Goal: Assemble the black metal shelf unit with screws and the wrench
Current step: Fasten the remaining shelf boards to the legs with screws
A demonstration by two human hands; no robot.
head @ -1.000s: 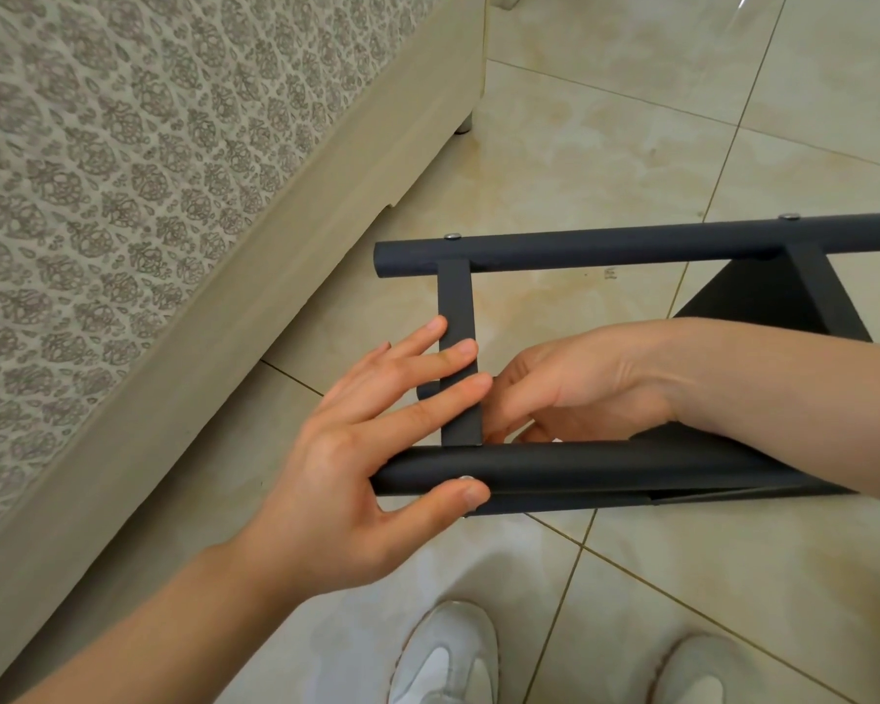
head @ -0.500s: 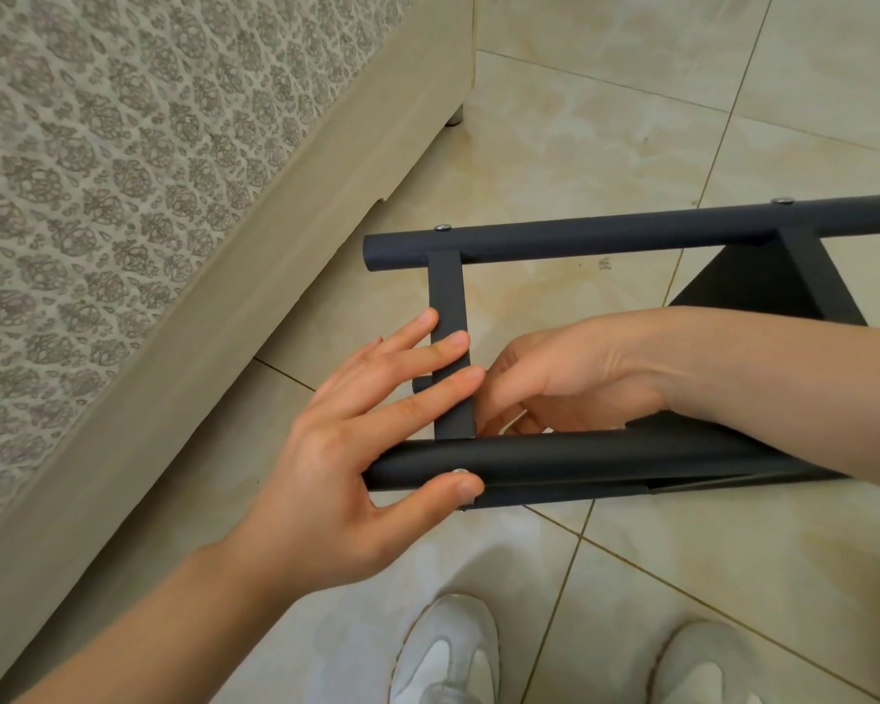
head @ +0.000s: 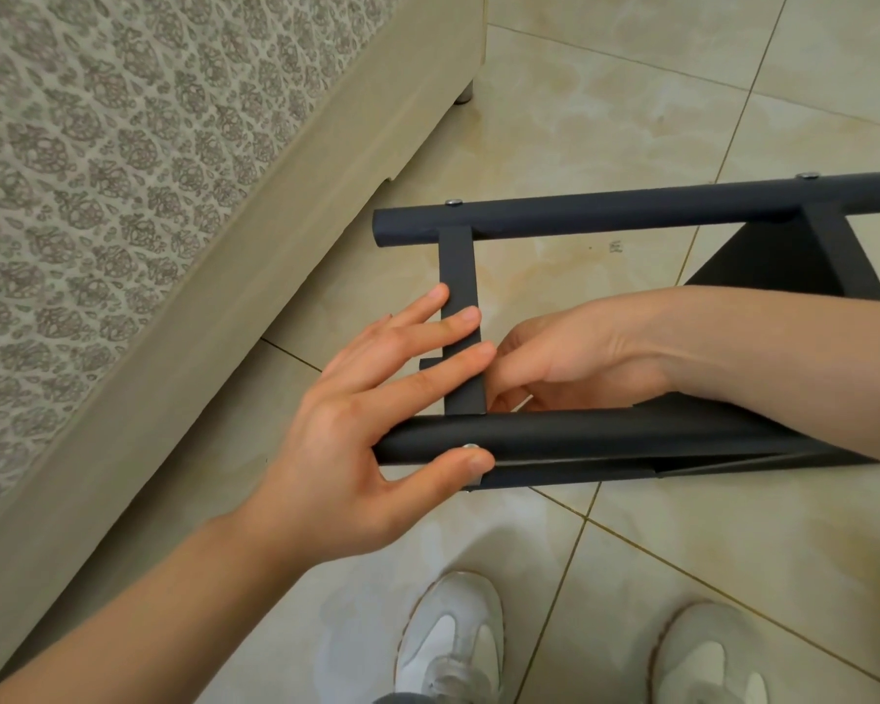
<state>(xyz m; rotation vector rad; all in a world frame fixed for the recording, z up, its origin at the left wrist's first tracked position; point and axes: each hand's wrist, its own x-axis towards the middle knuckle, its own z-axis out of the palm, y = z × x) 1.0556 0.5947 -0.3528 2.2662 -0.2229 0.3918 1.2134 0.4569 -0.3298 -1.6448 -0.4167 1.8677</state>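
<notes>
The black metal shelf frame lies on its side on the tile floor. A far round tube [head: 631, 213] and a near round tube [head: 605, 437] are joined by a flat crossbar [head: 458, 266]. My left hand [head: 356, 424] lays straight fingers across the crossbar, and its thumb presses the near tube beside a silver screw head [head: 470, 446]. My right hand [head: 580, 358] reaches in from the right, fingers curled down behind the near tube at the crossbar joint. What those fingers hold is hidden. No wrench shows.
Two more screw heads [head: 453, 202] [head: 807, 175] sit on the far tube, and a black shelf panel [head: 763, 261] fills the frame's right side. A patterned upholstered base [head: 224, 276] runs along the left. My white shoes [head: 448, 647] [head: 707, 658] stand just below the frame.
Both hands stay at the same joint. The right hand's fingers shift slightly behind the near tube, and the view has drifted a little.
</notes>
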